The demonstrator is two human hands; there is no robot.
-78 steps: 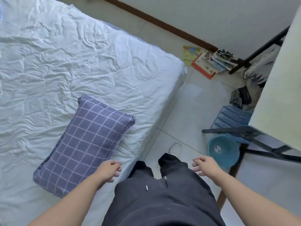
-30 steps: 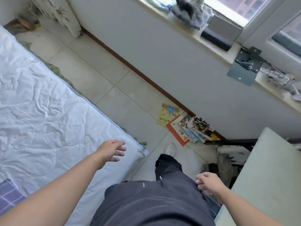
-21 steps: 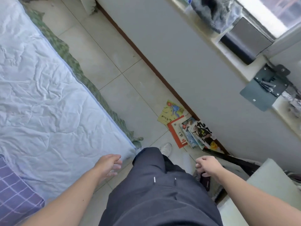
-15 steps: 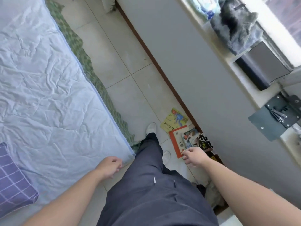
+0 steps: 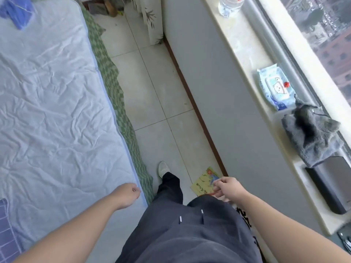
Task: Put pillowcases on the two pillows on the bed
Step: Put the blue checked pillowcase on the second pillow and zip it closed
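The bed (image 5: 53, 103) with its crumpled pale sheet fills the left side. A corner of the pillow in a purple checked pillowcase (image 5: 5, 228) shows at the lower left edge. Blue-purple fabric (image 5: 17, 10) lies at the bed's far top left; what it is I cannot tell. My left hand (image 5: 126, 194) hangs over the bed's near corner, fingers loosely curled, holding nothing. My right hand (image 5: 227, 188) hangs above the floor beside my dark trousers, fingers loosely curled and empty.
A tiled floor aisle (image 5: 157, 103) runs between the bed and the grey wall. Books (image 5: 205, 182) lie on the floor by my feet. The windowsill (image 5: 248, 54) carries a bottle, a wipes pack (image 5: 275, 88), a grey cloth and a dark box. A green checked blanket (image 5: 114, 88) hangs off the bed's edge.
I have turned and stepped along the bed's right side; the checked pillow slid out to the lower left edge. Both hands stay empty and swing at my sides.
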